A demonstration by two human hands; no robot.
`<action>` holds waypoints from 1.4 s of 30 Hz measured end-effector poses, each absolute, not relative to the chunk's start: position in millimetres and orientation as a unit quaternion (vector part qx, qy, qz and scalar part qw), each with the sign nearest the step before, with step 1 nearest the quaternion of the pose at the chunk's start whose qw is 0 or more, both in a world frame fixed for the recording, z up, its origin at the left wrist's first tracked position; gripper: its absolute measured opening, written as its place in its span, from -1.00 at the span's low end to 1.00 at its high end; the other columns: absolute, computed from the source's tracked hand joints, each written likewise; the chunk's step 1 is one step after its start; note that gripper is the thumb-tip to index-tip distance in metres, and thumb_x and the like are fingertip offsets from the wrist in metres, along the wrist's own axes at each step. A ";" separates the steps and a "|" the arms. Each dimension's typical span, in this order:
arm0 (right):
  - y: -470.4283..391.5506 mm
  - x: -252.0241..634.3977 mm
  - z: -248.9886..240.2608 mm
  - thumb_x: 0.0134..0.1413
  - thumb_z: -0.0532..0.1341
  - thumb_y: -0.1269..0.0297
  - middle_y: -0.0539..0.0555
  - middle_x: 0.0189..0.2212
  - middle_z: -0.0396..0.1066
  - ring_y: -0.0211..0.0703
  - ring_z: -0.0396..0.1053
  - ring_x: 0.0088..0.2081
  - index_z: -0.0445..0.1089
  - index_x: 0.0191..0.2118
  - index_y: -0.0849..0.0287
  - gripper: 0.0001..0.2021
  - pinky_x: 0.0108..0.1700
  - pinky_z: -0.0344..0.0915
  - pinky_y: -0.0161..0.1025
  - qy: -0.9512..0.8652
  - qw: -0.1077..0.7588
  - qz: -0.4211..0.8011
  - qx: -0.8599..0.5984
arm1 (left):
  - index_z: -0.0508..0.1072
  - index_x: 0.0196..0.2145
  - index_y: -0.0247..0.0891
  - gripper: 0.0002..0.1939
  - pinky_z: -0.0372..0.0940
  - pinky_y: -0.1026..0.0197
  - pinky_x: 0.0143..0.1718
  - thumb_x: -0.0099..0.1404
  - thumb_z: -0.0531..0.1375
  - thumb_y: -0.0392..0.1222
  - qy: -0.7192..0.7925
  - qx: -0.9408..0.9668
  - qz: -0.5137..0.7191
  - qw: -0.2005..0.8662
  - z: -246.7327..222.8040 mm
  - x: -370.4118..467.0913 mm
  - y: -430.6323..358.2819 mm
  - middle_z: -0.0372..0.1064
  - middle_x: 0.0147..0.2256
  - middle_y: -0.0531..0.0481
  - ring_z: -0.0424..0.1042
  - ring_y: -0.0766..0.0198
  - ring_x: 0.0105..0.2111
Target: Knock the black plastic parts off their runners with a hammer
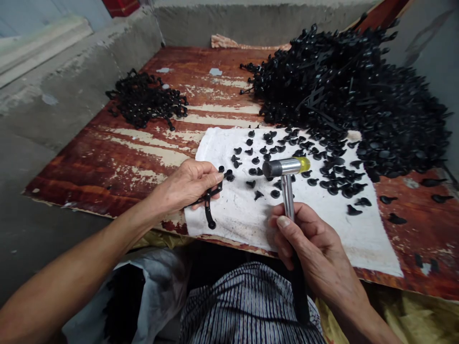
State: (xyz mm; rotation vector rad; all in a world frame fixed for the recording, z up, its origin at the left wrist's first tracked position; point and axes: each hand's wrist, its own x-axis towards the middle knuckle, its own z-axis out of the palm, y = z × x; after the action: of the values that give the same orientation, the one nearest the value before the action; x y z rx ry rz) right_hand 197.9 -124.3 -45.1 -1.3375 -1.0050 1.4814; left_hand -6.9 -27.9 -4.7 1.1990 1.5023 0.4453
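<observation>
My left hand [193, 184] pinches a small black branched part [208, 205] with knobbed ends, low over the left side of a white cloth [240, 215]. One arm of the part hangs down toward the cloth; some of it is hidden by my fingers. Wrapped round the handle of a double-faced mallet [287, 191] is my right hand [308, 234]. The mallet's head, one face black and the other yellow, is raised above the cloth. Small black suction-cup-like pieces [255, 160] lie scattered over the cloth beyond both hands.
A large heap of black parts [322, 81] fills the back right of the worn red-brown board [125, 157]. A smaller pile of black branched parts [147, 100] lies at the back left. Concrete walls [107, 52] border the board. Below it, a white sack [161, 277] holds dark contents.
</observation>
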 end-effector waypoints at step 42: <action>-93.9 209.4 -18.8 0.10 -0.04 0.66 0.07 -0.35 0.34 -0.23 0.16 -0.61 -0.12 0.45 0.08 -0.20 -0.62 0.23 -0.28 -0.873 0.208 -0.003 -0.441 | 0.30 -0.55 -0.29 -0.71 -0.06 0.46 -0.86 0.34 0.11 -0.39 0.624 0.529 0.183 0.545 -3.8 -4.4 -25.8 0.29 -0.70 0.15 0.09 0.54 -0.86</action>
State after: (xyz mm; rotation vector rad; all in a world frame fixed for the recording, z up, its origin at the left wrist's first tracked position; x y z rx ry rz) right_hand 209.4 -93.9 -18.8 -1.2283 -2.4290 -0.0077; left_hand -4.4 -25.8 -3.8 1.2551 1.4801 0.4339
